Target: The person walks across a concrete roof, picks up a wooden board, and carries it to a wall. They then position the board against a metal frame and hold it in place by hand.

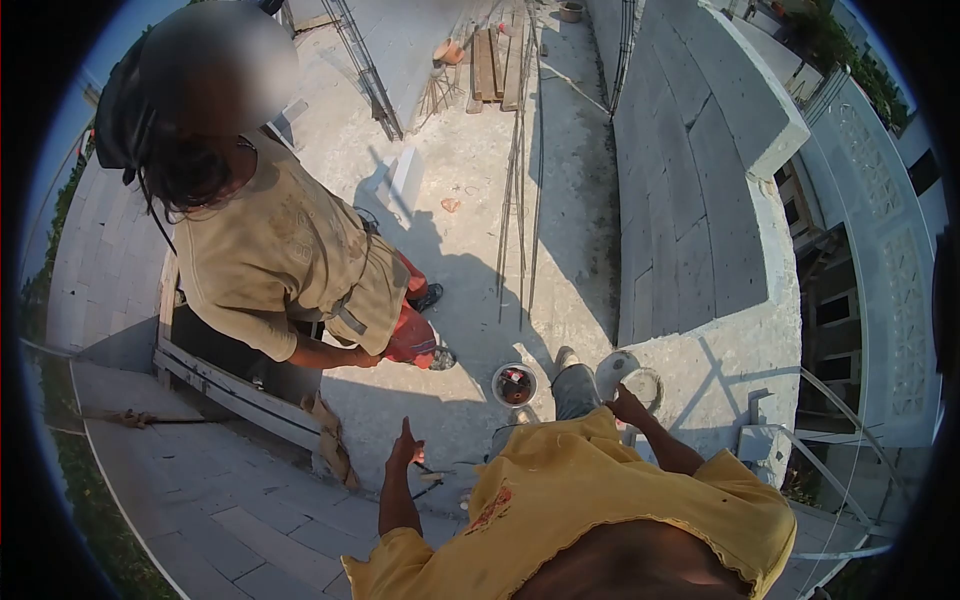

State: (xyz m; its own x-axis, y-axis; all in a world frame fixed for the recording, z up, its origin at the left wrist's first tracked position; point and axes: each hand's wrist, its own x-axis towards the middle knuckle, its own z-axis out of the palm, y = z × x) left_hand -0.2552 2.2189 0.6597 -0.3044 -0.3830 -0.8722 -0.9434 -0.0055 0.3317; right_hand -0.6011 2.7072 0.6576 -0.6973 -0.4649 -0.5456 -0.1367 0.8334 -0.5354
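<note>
My left hand [405, 447] is raised in front of my yellow shirt, its index finger stretched out and nothing in its grasp. A thin dark tool [430, 480] lies on the floor just right of it in this view. My right hand [628, 407] hangs empty beside a round grey bucket [654, 388], overlapping its rim in this view, with fingers apart. Between my two hands, beyond my feet, a white bucket [498, 385] holds dark and reddish items too small to make out.
At the left stands another person [280, 230], arm lowered, beside a wood-framed floor opening [235, 395]. A light block wall [690, 180] rises on the right. Long steel bars [518, 200] lie along the concrete floor, with wooden planks [488, 65] farther back. A white block [405, 180] lies mid-floor.
</note>
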